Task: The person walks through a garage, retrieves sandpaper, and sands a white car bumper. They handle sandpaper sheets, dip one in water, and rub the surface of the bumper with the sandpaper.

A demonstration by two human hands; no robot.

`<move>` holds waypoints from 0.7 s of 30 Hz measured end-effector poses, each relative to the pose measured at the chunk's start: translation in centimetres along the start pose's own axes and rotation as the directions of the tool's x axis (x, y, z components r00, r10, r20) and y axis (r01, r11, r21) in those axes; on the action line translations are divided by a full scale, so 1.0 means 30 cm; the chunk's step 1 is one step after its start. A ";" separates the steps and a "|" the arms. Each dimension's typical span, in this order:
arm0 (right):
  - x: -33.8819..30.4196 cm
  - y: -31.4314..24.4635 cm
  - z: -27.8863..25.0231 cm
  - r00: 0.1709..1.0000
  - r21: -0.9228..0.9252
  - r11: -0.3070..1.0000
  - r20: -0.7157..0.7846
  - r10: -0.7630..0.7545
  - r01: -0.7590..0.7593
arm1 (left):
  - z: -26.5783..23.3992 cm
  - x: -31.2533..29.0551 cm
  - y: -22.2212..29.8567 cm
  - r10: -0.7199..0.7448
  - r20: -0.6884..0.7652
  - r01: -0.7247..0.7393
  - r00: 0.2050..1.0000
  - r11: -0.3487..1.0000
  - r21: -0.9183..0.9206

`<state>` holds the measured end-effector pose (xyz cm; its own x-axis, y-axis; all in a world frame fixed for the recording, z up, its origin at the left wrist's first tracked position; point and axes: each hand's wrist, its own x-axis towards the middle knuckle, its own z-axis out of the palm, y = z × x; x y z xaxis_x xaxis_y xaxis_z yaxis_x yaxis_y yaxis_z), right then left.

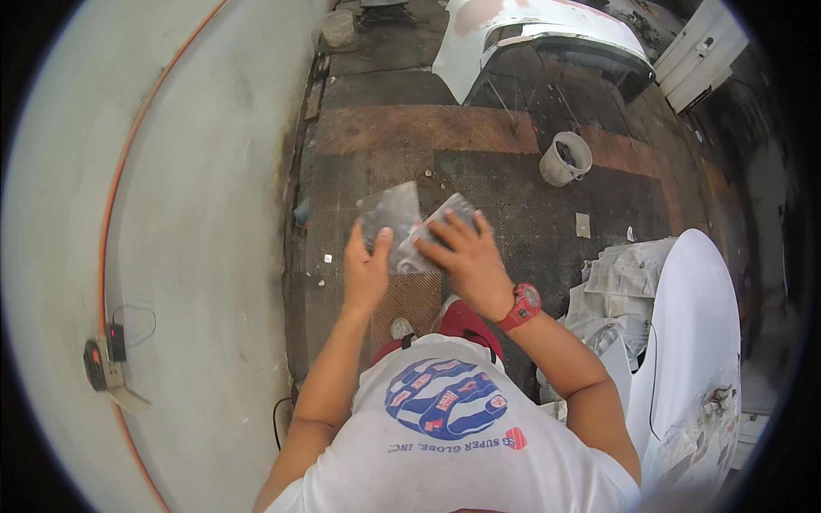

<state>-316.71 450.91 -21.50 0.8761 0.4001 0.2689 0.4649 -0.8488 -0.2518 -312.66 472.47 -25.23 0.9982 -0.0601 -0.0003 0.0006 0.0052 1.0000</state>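
Observation:
In front of my body, my left hand grips a thin grey sheet by its near edge, thumb on top. Just to the right, my right hand has its fingers laid across a second, smaller grey sheet, which looks folded. The two sheets meet or overlap at their inner edges, and both are slightly blurred. They resemble sandpaper, but their grit cannot be made out. A red watch is on my right wrist.
A pale wall with an orange hose runs along the left. Ahead, a white car bumper rests on a stand, with a white bucket nearer. Beside me on the right are a white panel and crumpled masking paper.

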 end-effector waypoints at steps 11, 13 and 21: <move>0.485 0.449 0.082 0.975 0.391 0.895 -0.136 -0.175 0.215 | 0.138 0.693 -0.045 -0.187 -0.101 0.108 0.977 0.847 -0.521; 0.581 0.640 0.106 0.990 0.482 0.866 0.112 0.086 -0.130 | 0.223 0.804 -0.026 -0.180 -0.081 0.117 0.980 0.862 -0.493; 0.916 1.002 0.061 0.986 0.875 0.471 0.041 0.162 -0.114 | 0.426 1.213 0.015 -0.240 -0.032 0.191 0.970 0.841 -0.507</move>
<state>-278.43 437.04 -23.38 0.9445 0.2708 0.1861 0.2305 -0.1426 -0.9626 -277.11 457.53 -24.73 0.9703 -0.0273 -0.2405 0.2218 0.4989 0.8378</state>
